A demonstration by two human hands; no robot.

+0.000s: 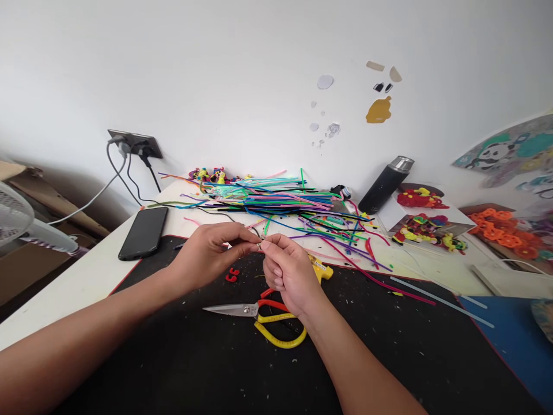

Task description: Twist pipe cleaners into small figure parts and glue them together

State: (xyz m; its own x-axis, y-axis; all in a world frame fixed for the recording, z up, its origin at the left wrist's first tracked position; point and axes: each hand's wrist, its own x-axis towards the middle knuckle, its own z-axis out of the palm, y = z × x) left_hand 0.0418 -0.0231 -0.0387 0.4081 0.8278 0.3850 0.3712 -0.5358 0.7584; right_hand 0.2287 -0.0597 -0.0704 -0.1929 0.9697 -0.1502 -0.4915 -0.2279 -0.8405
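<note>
My left hand (211, 251) and my right hand (288, 270) meet above the black mat (181, 357), fingertips pinched together on a tiny piece (260, 245) too small to name. Both hands are closed in a pinch. Under my right hand lie scissors (259, 317) with red and yellow handles, blades pointing left. A small red curled piece (233, 275) rests on the mat below my left hand. A yellow glue gun (322, 270) shows partly behind my right hand.
A heap of coloured pipe cleaners (280, 202) covers the back of the table. A black phone (144, 231) lies at the left, a dark flask (386, 184) leans at the right. Finished craft figures (425, 225) and orange flowers (503, 227) sit far right. A fan (17, 222) stands at the left edge.
</note>
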